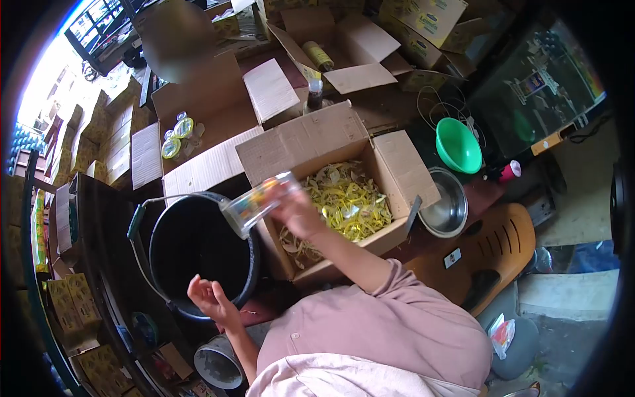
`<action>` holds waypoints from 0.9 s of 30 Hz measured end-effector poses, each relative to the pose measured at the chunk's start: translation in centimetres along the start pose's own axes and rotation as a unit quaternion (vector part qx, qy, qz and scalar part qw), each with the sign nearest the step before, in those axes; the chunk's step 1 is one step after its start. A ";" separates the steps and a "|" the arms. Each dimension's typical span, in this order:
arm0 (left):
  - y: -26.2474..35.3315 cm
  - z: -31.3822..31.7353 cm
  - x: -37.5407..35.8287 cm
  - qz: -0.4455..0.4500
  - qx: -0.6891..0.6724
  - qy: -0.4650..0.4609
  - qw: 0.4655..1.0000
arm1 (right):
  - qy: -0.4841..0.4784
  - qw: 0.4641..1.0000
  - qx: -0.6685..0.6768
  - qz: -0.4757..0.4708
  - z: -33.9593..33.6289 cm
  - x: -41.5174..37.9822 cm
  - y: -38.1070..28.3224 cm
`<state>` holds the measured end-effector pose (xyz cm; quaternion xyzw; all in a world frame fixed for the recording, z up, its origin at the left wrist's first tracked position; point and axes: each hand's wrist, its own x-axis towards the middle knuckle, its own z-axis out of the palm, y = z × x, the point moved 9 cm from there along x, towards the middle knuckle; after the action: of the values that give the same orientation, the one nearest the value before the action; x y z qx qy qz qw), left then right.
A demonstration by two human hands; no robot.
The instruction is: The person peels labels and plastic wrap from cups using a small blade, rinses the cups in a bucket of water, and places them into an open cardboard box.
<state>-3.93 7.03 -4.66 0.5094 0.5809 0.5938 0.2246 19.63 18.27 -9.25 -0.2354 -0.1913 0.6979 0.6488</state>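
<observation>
My right hand (294,208) grips a clear plastic jar (254,204) with orange and yellow print, partly blurred. The jar is tilted, its wide end toward the black bucket (251,278), over the bucket's right rim. Below that arm sits an open cardboard box (301,135) holding yellow and brown shreds (357,205). Near the bucket's front rim, my left hand (213,303) is raised with loosely bent fingers apart, holding nothing. The inside of the bucket is too dark to make out.
Another open box (205,92) with several round-lidded containers (178,135) stands behind. To the right are a green bowl (458,145), a metal bowl (444,205) and an orange plastic chair (509,241). A grey pail (218,362) stands near my left forearm.
</observation>
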 end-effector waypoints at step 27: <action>-1.0 0.8 -0.4 -0.133 0.077 0.041 0.987 | 0.096 0.721 -0.668 -0.155 -23.6 29.5 -16.9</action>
<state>-3.48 7.31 -5.86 0.4183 0.6961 0.5329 0.2377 45.57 48.15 -21.21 -0.6405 -0.5788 0.2527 0.4369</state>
